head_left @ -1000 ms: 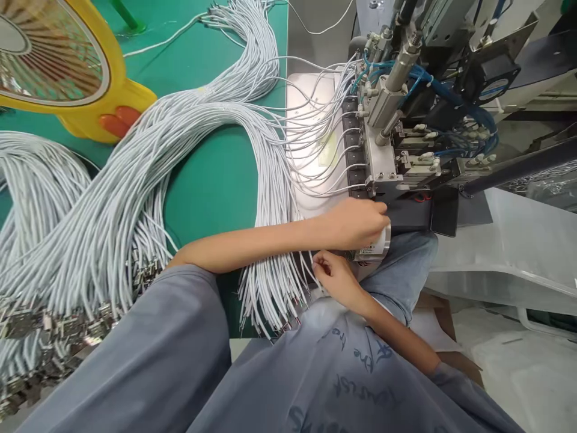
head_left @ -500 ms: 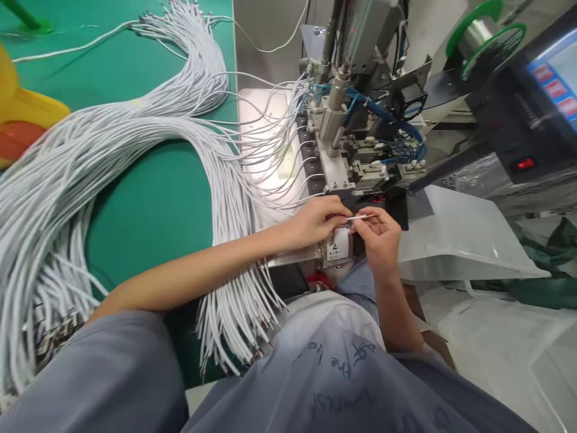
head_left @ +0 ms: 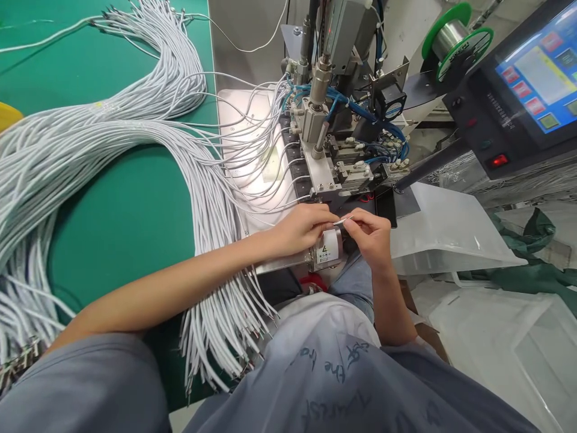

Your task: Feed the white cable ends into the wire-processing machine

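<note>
My left hand (head_left: pixel 304 227) pinches a thin white cable (head_left: pixel 339 222) near its end, just in front of the machine. Close beside it, my right hand (head_left: pixel 368 233) has its fingertips closed on the tip of the same cable. A large bundle of white cables (head_left: pixel 153 133) lies on the green table to the left, its cut ends hanging near my lap. Several single cables run across a white plate (head_left: pixel 234 108) into a row of black blocks (head_left: pixel 293 154) on the machine (head_left: pixel 320 168). A labelled motor (head_left: pixel 328 248) sits just below my hands.
A control screen (head_left: pixel 543 78) on a dark arm stands at the upper right, with a green-rimmed wire spool (head_left: pixel 455 41) beside it. Right of my right hand is a translucent white tray (head_left: pixel 455 222). A clear bin (head_left: pixel 532 349) stands at the lower right.
The view has shifted right, so the scene sits further left and more of the screen shows. My hands remain together at the cable, whose visible part between my fingers looks shorter.
</note>
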`<action>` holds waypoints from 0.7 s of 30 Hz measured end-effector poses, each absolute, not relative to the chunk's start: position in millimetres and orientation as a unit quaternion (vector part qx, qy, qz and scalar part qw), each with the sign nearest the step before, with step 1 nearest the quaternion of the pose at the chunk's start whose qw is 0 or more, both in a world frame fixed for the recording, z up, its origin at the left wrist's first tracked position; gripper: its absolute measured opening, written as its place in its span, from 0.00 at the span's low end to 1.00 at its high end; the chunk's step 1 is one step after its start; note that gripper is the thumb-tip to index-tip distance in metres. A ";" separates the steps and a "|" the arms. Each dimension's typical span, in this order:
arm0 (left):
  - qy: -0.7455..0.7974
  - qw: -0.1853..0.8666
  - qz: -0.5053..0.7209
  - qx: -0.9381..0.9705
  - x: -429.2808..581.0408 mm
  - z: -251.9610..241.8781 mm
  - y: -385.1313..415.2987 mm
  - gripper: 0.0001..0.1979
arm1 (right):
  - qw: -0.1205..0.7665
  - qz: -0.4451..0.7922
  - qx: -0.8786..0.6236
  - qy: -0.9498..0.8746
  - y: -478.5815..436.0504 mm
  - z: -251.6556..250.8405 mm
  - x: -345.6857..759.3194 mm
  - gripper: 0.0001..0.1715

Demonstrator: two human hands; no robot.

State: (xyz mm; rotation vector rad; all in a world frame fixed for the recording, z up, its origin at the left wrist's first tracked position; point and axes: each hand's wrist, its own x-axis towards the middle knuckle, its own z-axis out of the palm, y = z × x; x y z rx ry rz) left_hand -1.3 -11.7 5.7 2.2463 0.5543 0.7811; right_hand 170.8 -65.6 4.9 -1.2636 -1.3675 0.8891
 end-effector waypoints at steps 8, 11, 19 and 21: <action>0.215 0.285 0.302 0.884 0.4 0.8 -14.1 0.12 | 0.563 0.389 -0.526 -0.504 -64.5 -5.5 159.6 0.09; 0.220 0.252 0.300 0.893 -0.3 0.8 -15.6 0.12 | 0.574 0.317 -0.561 -0.506 -68.3 -5.5 150.8 0.10; 0.267 0.061 0.222 0.936 -2.7 -0.9 -17.8 0.13 | 0.487 0.274 -0.585 -0.588 -64.3 -1.9 161.6 0.13; 0.288 0.105 0.219 0.926 0.3 0.3 -20.6 0.12 | 0.518 0.279 -0.590 -0.554 -63.6 -6.2 158.0 0.14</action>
